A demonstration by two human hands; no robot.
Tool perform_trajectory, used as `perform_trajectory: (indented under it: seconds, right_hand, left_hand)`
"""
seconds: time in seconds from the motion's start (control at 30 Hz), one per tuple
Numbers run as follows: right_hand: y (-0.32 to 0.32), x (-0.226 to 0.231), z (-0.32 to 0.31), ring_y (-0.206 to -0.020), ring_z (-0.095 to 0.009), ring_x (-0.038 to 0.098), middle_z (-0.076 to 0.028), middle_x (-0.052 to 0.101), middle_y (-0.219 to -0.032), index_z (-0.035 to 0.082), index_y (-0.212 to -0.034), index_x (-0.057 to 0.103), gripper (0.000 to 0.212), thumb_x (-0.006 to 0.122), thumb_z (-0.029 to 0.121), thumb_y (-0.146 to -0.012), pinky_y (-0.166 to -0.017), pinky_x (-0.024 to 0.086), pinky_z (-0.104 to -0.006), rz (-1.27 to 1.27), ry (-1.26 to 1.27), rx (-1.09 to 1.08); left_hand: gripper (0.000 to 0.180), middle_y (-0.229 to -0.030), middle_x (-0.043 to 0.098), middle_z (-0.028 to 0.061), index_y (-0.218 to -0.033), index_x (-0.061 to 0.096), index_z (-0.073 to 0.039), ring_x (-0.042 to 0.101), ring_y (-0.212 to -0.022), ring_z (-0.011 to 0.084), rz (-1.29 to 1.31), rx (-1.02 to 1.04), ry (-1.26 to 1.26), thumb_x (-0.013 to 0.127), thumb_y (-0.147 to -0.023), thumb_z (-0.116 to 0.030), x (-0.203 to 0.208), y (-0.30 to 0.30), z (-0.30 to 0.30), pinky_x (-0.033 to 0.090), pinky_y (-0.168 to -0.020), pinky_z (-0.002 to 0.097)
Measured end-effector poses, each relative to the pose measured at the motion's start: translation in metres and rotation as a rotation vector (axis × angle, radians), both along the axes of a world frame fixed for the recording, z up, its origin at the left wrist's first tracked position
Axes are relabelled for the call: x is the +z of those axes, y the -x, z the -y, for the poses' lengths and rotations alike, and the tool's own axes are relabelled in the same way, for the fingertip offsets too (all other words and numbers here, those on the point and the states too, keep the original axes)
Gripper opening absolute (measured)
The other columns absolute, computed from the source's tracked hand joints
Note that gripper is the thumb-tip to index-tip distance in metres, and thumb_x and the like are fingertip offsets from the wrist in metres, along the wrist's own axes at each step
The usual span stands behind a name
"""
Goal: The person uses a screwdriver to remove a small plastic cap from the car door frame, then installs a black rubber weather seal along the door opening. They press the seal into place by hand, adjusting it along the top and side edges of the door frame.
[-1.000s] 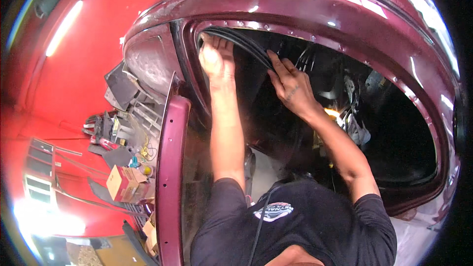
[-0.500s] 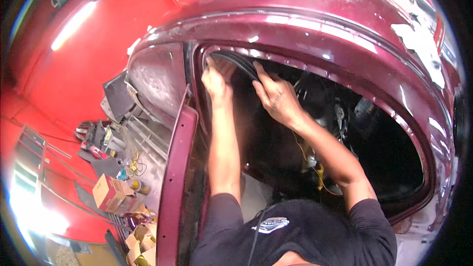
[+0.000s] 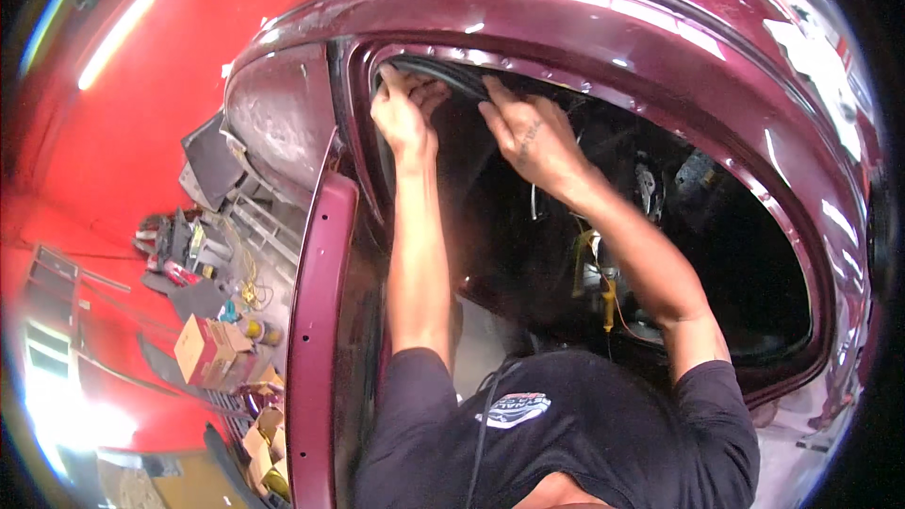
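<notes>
Black rubber seal (image 3: 443, 72) is gripped by left hand (image 3: 405, 108) and pressed by right hand (image 3: 528, 137) — far corner of maroon door frame (image 3: 603, 28).

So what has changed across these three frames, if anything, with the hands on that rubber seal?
Little has changed. Both hands stay pressed on the black rubber seal at the upper corner of the maroon car body's opening. The left hand keeps gripping the corner bend; the right hand still presses the seal just beside it. The apparent shifts look like head movement. Nothing released.

Red floor (image 3: 104, 179) with cardboard boxes (image 3: 209, 349), tools (image 3: 179, 245).
</notes>
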State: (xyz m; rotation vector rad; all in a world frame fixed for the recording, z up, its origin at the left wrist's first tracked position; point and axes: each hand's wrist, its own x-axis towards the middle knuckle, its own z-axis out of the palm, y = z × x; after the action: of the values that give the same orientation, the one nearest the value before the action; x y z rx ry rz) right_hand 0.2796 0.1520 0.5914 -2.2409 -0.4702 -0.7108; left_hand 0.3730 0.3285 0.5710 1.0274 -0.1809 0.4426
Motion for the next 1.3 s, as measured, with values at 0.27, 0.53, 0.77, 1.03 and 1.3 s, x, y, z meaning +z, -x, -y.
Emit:
perform_trajectory:
  seconds: [0.27, 0.53, 0.77, 1.03, 1.3]
  right_hand:
    - [0.0, 0.006, -0.015, -0.07, -0.043, 0.066, -0.023, 0.065, -0.075, 0.001, -0.115, 0.062, 0.028, 0.059, 0.021, -0.096, -0.061, 0.052, -0.0502, 0.152, -0.066, 0.021]
    - [-0.004, 0.012, -0.008, -0.07, -0.044, 0.067, -0.026, 0.063, -0.071, 0.001, -0.127, 0.059, 0.037, 0.058, 0.022, -0.097, -0.06, 0.052, -0.0507, 0.106, -0.018, -0.067]
    - [-0.001, -0.003, 0.001, -0.122, -0.038, 0.06, -0.03, 0.06, -0.129, -0.002, -0.142, 0.048, 0.06, 0.065, 0.032, -0.095, -0.099, 0.049, -0.0413, -0.074, -0.222, 0.207]
    - [0.016, -0.046, -0.011, -0.089, -0.044, 0.067, -0.024, 0.066, -0.102, 0.016, -0.146, 0.05, 0.057, 0.067, 0.016, -0.092, -0.081, 0.056, -0.046, -0.045, -0.174, 0.099]
    - [0.004, -0.063, -0.009, -0.065, -0.036, 0.065, -0.016, 0.061, -0.084, 0.021, -0.145, 0.053, 0.06, 0.069, 0.013, -0.088, -0.055, 0.054, -0.0445, 0.145, -0.033, -0.015]
  left_hand:
    - [0.042, -0.081, 0.065, 0.0063, -0.092, 0.063, -0.005, 0.062, -0.069, 0.017, 0.021, -0.079, -0.017, 0.058, -0.101, -0.045, 0.016, 0.007, 0.015, 0.052, -0.062, 0.0331]
    - [0.041, -0.084, 0.066, 0.007, -0.101, 0.061, -0.004, 0.063, -0.066, 0.0189, -0.035, -0.144, 0.01, 0.055, -0.102, -0.045, 0.033, 0.017, 0.023, 0.052, -0.059, 0.0327]
    - [0.031, -0.096, 0.068, 0.011, -0.105, 0.061, -0.005, 0.068, -0.086, 0.0276, 0.017, -0.282, 0.125, 0.054, -0.104, -0.035, 0.009, -0.009, 0.004, 0.058, -0.077, 0.0452]
    - [0.031, -0.115, 0.067, 0.0127, -0.119, 0.061, -0.006, 0.063, -0.108, 0.0304, 0.034, -0.493, 0.102, 0.047, -0.107, -0.031, 0.003, 0.002, -0.018, 0.05, -0.096, 0.0481]
    - [0.029, -0.111, 0.067, 0.0117, -0.114, 0.062, -0.004, 0.066, -0.102, 0.0279, -0.044, -0.361, -0.039, 0.063, -0.099, -0.03, 0.016, 0.017, -0.02, 0.056, -0.086, 0.0447]
